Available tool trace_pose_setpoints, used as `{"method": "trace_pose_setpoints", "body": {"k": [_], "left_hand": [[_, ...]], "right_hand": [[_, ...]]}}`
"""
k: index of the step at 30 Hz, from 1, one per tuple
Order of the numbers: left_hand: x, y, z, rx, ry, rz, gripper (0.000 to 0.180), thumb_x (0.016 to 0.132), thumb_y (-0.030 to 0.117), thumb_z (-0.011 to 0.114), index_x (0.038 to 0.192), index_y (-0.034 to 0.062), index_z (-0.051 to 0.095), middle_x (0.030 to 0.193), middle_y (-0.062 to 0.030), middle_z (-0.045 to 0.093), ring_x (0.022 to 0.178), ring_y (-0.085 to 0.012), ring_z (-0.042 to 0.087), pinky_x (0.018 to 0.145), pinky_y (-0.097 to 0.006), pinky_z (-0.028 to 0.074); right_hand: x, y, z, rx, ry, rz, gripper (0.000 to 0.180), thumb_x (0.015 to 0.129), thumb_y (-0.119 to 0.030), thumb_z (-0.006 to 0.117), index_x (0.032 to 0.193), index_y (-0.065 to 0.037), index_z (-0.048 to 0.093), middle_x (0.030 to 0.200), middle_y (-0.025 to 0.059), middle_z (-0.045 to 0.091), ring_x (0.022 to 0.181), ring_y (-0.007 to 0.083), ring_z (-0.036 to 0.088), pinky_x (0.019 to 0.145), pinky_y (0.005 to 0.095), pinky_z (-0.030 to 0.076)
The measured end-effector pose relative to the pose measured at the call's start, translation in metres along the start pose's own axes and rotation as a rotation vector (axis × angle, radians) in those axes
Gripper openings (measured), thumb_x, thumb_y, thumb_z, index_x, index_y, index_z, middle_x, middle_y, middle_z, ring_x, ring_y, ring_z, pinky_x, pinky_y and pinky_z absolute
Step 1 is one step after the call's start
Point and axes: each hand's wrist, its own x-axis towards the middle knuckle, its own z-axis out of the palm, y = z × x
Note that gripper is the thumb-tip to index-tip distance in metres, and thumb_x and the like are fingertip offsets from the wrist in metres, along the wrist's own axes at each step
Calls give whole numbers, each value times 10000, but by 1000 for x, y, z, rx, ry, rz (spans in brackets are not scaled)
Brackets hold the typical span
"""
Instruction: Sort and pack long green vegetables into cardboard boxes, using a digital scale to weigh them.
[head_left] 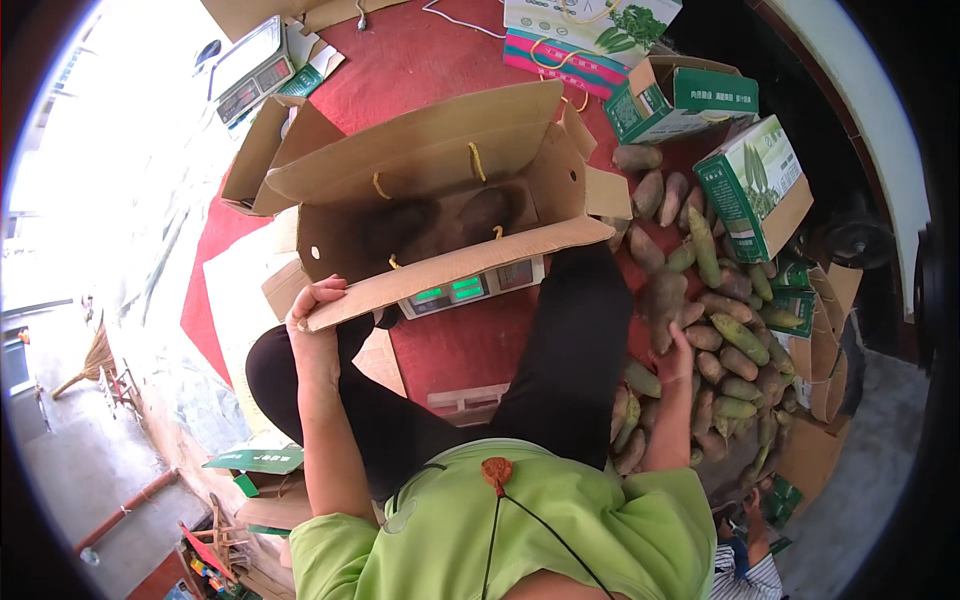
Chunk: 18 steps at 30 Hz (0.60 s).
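An open cardboard box stands in front of me on a digital scale with lit green displays. Two large brown root vegetables lie inside it, in shadow. At the box's near left corner, my left hand has its fingers closed over the edge of the near flap. To the right of my knee, my right hand is closed around the lower end of a long brown root vegetable. This root is above a heap of brown and green roots.
Printed green and white cartons border the heap. A second scale stands at the far left, near another open box. Red cloth covers the ground. Behind me on the right, another person's hand shows.
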Motion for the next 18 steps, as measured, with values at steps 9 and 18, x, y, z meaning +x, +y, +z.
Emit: {"method": "trace_pose_setpoints", "body": {"k": [9,18], "left_hand": [[1,2,4,90,-31,84,139,779,-128,562,774,-4,624,924,-104,648,1004,-203,598,919,-311,447],[0,2,0,62,-33,71,165,760,-139,548,774,2,632,910,-98,655,983,-195,601,910,-308,447]], "right_hand": [[-108,-185,177,-475,-514,-603,646,650,-221,718,1202,35,499,1126,94,572,1066,186,536,948,305,389],[-108,-168,360,-1103,-904,-480,620,604,-304,787,1061,69,599,980,150,625,933,204,589,805,312,463]]}}
